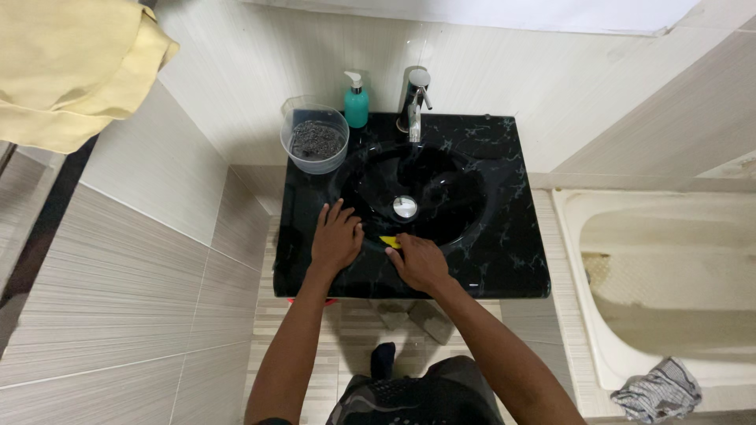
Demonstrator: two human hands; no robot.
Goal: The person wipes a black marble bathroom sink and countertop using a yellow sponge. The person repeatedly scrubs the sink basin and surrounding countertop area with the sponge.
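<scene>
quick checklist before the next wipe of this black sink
1. Right hand on yellow sponge: ok, sponge mostly covered.
2. Left hand flat on sink rim: ok.
3. Tap off: ok, no water seen running.
4. Drain unblocked: ok, plug in plain view.
5. Soap bottle upright at the back: ok.
6. Tub clear of the hands: ok, back left corner.

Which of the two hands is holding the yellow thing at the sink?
The right hand: a yellow sponge shows at its fingertips. The left hand lies flat, empty.
</scene>
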